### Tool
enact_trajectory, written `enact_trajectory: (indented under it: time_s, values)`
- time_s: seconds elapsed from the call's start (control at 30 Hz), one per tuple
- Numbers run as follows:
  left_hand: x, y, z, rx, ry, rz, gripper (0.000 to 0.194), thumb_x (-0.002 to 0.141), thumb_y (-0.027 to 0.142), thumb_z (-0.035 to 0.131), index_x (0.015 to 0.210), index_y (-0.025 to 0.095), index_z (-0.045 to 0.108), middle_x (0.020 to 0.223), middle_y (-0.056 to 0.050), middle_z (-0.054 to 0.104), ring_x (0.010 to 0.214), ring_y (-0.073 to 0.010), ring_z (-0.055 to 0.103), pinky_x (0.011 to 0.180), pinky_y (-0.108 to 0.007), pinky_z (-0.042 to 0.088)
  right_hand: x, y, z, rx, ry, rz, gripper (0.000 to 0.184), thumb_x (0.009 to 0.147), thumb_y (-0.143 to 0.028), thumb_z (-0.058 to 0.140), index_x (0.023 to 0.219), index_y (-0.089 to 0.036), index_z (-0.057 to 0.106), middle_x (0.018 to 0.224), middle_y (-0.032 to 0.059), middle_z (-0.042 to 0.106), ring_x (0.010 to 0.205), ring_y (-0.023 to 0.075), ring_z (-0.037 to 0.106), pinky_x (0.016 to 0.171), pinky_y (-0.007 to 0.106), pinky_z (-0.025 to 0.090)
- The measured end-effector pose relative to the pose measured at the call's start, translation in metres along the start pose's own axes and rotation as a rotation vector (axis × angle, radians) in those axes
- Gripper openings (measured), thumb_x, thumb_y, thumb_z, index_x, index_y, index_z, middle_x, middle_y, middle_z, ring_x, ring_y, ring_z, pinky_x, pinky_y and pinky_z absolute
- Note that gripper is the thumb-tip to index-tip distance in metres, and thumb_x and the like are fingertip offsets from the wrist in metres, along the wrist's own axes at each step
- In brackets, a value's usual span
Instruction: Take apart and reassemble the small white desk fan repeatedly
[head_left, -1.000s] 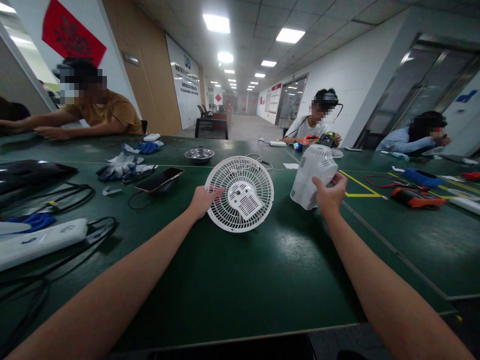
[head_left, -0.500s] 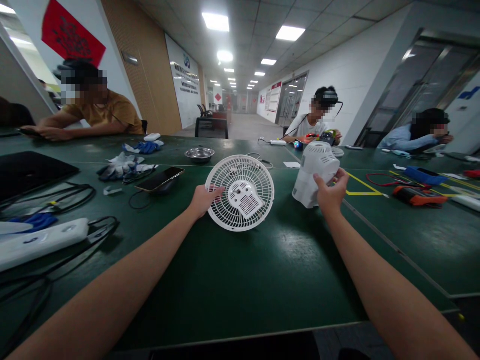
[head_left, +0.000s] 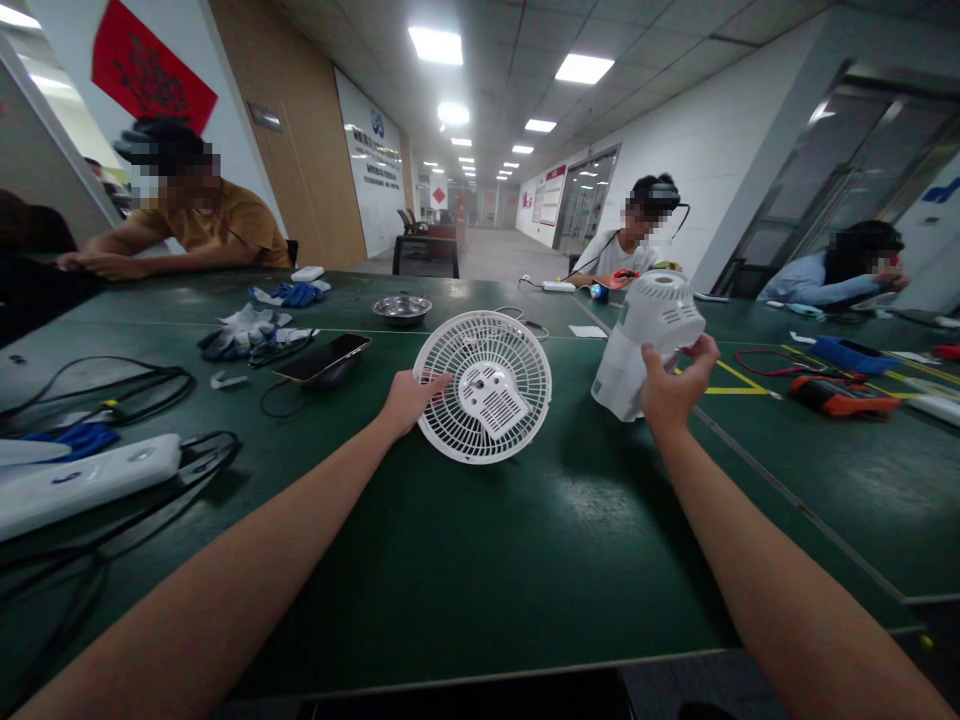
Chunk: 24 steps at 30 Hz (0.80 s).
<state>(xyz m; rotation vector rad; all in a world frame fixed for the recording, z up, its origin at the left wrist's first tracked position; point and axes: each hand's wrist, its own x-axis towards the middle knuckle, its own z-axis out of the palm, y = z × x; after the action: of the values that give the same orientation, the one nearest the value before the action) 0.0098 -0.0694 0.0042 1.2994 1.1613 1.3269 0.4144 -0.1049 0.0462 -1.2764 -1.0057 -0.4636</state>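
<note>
A round white fan grille (head_left: 450, 430), with a slotted plate at its middle, stands tilted up over the green table. My left hand (head_left: 409, 402) grips its left rim, thumb on the face and the other fingers hidden behind. To the right, my right hand (head_left: 675, 385) is closed on a white plastic fan housing (head_left: 626, 365) with vent slots at its top. That housing leans to the right, its lower end close to the tabletop; whether it touches I cannot tell. A gap of table separates the grille from the housing.
Left of me lie a phone (head_left: 330, 357), gloves (head_left: 247, 335), a white power strip (head_left: 97, 480) and black cables. A metal bowl (head_left: 402, 308) sits behind the grille. An orange multimeter (head_left: 844, 397) and blue case (head_left: 855, 352) lie right. Several people sit around the table.
My right hand has shifted the housing slightly right and tilted it further that way. The grille and left hand stay nearly still. A flat black object has gone from the far left of the table.
</note>
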Motion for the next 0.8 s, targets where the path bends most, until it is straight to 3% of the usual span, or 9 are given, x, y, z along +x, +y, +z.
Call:
enact_trajectory:
  time_s: [0.13,0.27,0.47,0.67,0.8]
  values:
    - [0.001,-0.002,0.000,-0.020,-0.002,0.011,0.023,0.075,0.027,0.082,0.088,0.010,0.074,0.082,-0.009,0.077,0.071,-0.0215,0.072,0.071,-0.037,0.061,-0.003,-0.022,-0.004,-0.001,-0.004,-0.177,0.078,0.069,-0.047,0.080,0.134,-0.018,0.048,0.125,0.0136,0.059,0.115,0.0325,0.057,0.102,0.052,0.042]
    - [0.000,-0.002,0.000,-0.017,-0.013,0.011,0.022,0.076,0.026,0.081,0.090,0.011,0.074,0.084,-0.010,0.077,0.073,-0.0221,0.073,0.072,-0.037,0.061,-0.020,-0.050,-0.003,0.031,-0.191,-0.222,0.075,0.071,-0.053,0.077,0.131,-0.018,0.050,0.118,0.0120,0.062,0.104,0.0295,0.060,0.091,0.046,0.048]
    - [-0.002,0.002,0.000,-0.018,-0.012,0.011,0.021,0.078,0.025,0.080,0.093,0.011,0.074,0.086,-0.010,0.078,0.076,-0.0234,0.074,0.074,-0.039,0.061,-0.044,-0.061,0.008,-0.080,-0.676,-0.191,0.061,0.075,-0.057,0.071,0.119,-0.016,0.058,0.103,0.0114,0.069,0.090,0.0278,0.063,0.087,0.044,0.049]
    - [-0.001,0.000,-0.001,-0.005,-0.024,-0.002,0.024,0.078,0.027,0.081,0.093,0.011,0.074,0.087,-0.010,0.078,0.076,-0.0237,0.074,0.076,-0.042,0.062,-0.044,-0.058,0.010,-0.331,-0.850,0.008,0.062,0.081,-0.055,0.067,0.124,-0.013,0.056,0.108,0.0175,0.072,0.097,0.0327,0.069,0.088,0.043,0.050]
    - [0.001,-0.001,-0.002,0.003,-0.022,-0.004,0.024,0.077,0.027,0.081,0.093,0.011,0.074,0.088,-0.010,0.077,0.075,-0.0234,0.074,0.075,-0.042,0.062,-0.045,-0.052,0.008,-0.611,-1.061,0.067,0.071,0.074,-0.066,0.069,0.118,-0.010,0.062,0.109,0.0254,0.072,0.098,0.0392,0.070,0.082,0.046,0.051]
